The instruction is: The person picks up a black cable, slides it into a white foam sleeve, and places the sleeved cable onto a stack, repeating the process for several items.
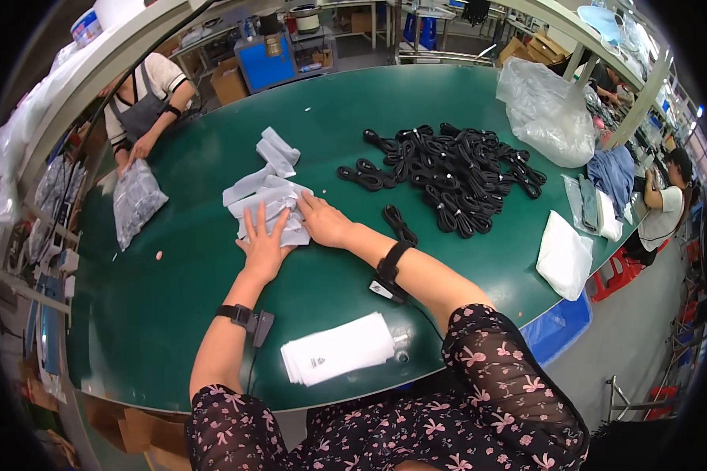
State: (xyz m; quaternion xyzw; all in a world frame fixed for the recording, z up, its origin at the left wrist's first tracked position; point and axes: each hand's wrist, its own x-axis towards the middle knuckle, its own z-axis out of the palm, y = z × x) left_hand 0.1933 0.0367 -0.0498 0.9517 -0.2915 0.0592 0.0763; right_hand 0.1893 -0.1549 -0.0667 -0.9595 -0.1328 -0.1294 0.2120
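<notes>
Leaning over a broad green table (165, 314). Facing, to the far right and well apart from both hands, a heap of coiled black cables (456, 177). Nearer, and left of that heap, a pile of pale pouches (267, 182), loosely overlapped, with its long axis from near to far: bunched at the near end, trailing off to a looser fold at the far end. Close to the table's near edge, a flat stack of white bags (342, 349), lengthwise left to right, right end slightly farther.

Resting the left hand (264, 247), opened wide with fingers spread, on top of the pile's near end, with no hold visible. Touching the pile's right side with the right hand (330, 226), fingers slightly bent; cannot tell of any pinch underneath. Hinging, by judgement, on this: pile straight far of the left palm, but left of the right palm. Just beyond the right forearm, a lone cable coil (399, 224).
</notes>
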